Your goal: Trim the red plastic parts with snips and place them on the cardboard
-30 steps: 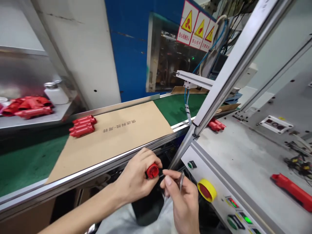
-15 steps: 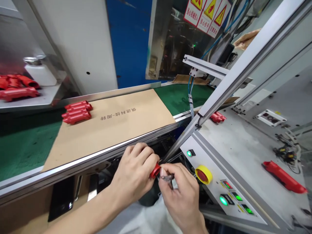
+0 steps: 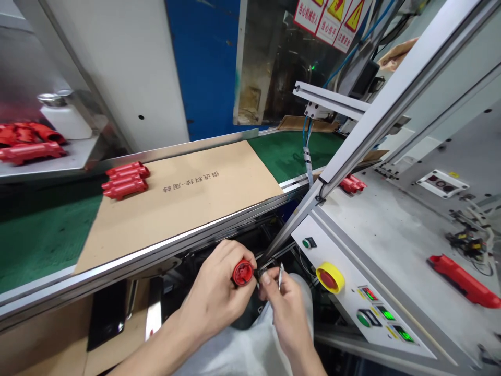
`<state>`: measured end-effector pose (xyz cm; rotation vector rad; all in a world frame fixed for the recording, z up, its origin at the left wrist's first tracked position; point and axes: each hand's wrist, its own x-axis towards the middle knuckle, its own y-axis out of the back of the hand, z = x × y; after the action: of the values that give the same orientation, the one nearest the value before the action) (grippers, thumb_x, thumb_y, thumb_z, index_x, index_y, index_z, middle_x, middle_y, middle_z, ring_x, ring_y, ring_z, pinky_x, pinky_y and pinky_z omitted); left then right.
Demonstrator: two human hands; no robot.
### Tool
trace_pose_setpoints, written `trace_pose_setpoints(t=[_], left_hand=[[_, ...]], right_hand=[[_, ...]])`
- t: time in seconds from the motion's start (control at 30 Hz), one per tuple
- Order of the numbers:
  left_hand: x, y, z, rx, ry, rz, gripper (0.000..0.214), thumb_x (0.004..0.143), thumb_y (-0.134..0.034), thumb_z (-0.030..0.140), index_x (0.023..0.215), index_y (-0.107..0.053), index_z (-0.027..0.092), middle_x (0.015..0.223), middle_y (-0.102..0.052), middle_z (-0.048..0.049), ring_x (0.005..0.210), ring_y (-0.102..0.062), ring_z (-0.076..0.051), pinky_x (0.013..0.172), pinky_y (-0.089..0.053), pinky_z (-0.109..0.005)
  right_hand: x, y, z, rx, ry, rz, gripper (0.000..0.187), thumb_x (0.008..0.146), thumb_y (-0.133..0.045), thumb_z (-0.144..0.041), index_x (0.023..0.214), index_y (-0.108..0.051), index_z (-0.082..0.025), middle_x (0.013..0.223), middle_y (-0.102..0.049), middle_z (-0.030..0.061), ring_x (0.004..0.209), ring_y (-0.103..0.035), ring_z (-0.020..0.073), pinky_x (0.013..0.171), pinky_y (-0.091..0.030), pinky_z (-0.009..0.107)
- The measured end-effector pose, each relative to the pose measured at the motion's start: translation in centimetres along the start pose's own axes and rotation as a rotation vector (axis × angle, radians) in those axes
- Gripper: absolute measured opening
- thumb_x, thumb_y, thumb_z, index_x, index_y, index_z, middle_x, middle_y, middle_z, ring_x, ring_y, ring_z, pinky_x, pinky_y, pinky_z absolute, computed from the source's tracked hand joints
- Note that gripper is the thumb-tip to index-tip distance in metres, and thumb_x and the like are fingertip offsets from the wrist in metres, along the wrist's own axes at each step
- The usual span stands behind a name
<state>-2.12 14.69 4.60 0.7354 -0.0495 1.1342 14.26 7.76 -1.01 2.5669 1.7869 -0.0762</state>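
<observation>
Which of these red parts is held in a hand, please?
The red part gripped in the left hand, round end showing. The others lie untouched on the cardboard sheet, the steel shelf and the grey machine top.

white pillar [image 3: 117,68] | blue wall panel [image 3: 199,68] | glass machine window [image 3: 289,62] | warning signs [image 3: 332,18] | steel shelf [image 3: 78,156]

one left hand [image 3: 214,295], one right hand [image 3: 285,313], four red plastic housings [image 3: 125,180] on cardboard [image 3: 203,203], one white bottle [image 3: 64,122].

Light: bright and even, with few soft shadows.
Glare: soft shine on the steel wall [image 3: 27,89].
Distortion: the aluminium rail [image 3: 407,89] bends towards the picture edge.
</observation>
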Motion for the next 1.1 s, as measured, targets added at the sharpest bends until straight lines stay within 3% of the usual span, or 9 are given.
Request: trace_pose_setpoints(t=[0.07,0.13,0.23,0.33,0.57,0.67,0.87,1.1], left_hand=[[-0.2,0.1,0.5,-0.044,0.034,-0.028,0.022,0.086,-0.059,0.005,0.092,-0.059,0.026,0.089,-0.065,0.0003,0.086,-0.060,-0.021,0.076,-0.050,-0.039],[-0.3,-0.1,0.9,-0.069,0.048,-0.043,0.023,0.085,-0.059,0.005,0.094,-0.060,0.026,0.090,-0.066,0.0007,0.087,-0.061,-0.021,0.076,-0.051,-0.039],[-0.6,-0.6,1.2,-0.074,0.040,-0.050,0.025,0.085,-0.059,0.005,0.097,-0.061,0.026,0.091,-0.067,0.0009,0.087,-0.061,-0.021,0.075,-0.050,-0.039],[-0.8,-1.2,1.3,-0.042,0.011,-0.058,0.023,0.088,-0.060,0.008,0.102,-0.061,0.026,0.093,-0.068,-0.0009,0.089,-0.060,-0.023,0.077,-0.050,-0.042],[-1.5,-1.4,1.1,0.134,-0.055,-0.119,0.052,0.090,-0.060,0.008,0.140,-0.059,0.023,0.108,-0.071,-0.0078,0.104,-0.060,-0.031,0.088,-0.053,-0.050],[-1.8,-1.2,1.2,0.182,-0.034,-0.141,0.055,0.088,-0.058,0.005,0.141,-0.059,0.021,0.111,-0.071,-0.0094,0.107,-0.059,-0.032,0.089,-0.053,-0.052],[-2.4,-1.4,1.2,0.187,-0.029,-0.138,0.047,0.093,-0.054,0.008,0.139,-0.061,0.018,0.112,-0.070,-0.0112,0.106,-0.058,-0.033,0.089,-0.053,-0.055],[-2.6,-1.5,0.9,0.156,-0.020,-0.121,0.045,0.096,-0.059,0.012,0.141,-0.058,0.020,0.116,-0.071,-0.0105,0.106,-0.059,-0.032,0.091,-0.054,-0.053]], right_hand=[[-0.2,1.6,-0.6,-0.085,0.001,-0.026,0.043,0.097,-0.077,-0.055,0.079,-0.070,-0.017,0.069,-0.063,0.0001,0.065,-0.055,0.0130,0.061,-0.046,0.024],[-0.5,2.8,-1.6,-0.186,0.043,-0.054,0.036,0.103,-0.069,-0.053,0.097,-0.076,-0.018,0.078,-0.070,0.0019,0.070,-0.062,0.0148,0.065,-0.051,0.024],[-1.0,3.5,-3.7,-0.384,0.258,-0.079,0.027,0.106,-0.065,-0.039,0.126,-0.077,-0.025,0.098,-0.078,0.0043,0.085,-0.073,0.0170,0.076,-0.058,0.026],[-1.3,3.1,-5.7,-0.505,0.460,-0.095,0.022,0.103,-0.068,-0.027,0.122,-0.080,-0.027,0.099,-0.078,0.0034,0.082,-0.072,0.0148,0.075,-0.057,0.024],[-1.1,1.8,-7.4,-0.358,0.376,-0.164,0.016,0.100,-0.076,-0.032,0.111,-0.086,-0.026,0.083,-0.076,0.0010,0.067,-0.065,0.0126,0.061,-0.053,0.023],[-0.9,1.7,-7.2,-0.324,0.371,-0.189,0.012,0.097,-0.079,-0.026,0.105,-0.088,-0.027,0.082,-0.078,0.0008,0.066,-0.066,0.0125,0.062,-0.054,0.024],[-0.9,1.3,-6.4,-0.286,0.456,-0.201,0.021,0.093,-0.077,-0.013,0.104,-0.086,-0.028,0.087,-0.080,-0.0024,0.074,-0.069,0.0112,0.068,-0.054,0.022],[-0.7,1.1,-5.6,-0.277,0.440,-0.176,0.014,0.100,-0.073,-0.022,0.107,-0.083,-0.029,0.086,-0.076,-0.0035,0.073,-0.068,0.0104,0.066,-0.054,0.021]])
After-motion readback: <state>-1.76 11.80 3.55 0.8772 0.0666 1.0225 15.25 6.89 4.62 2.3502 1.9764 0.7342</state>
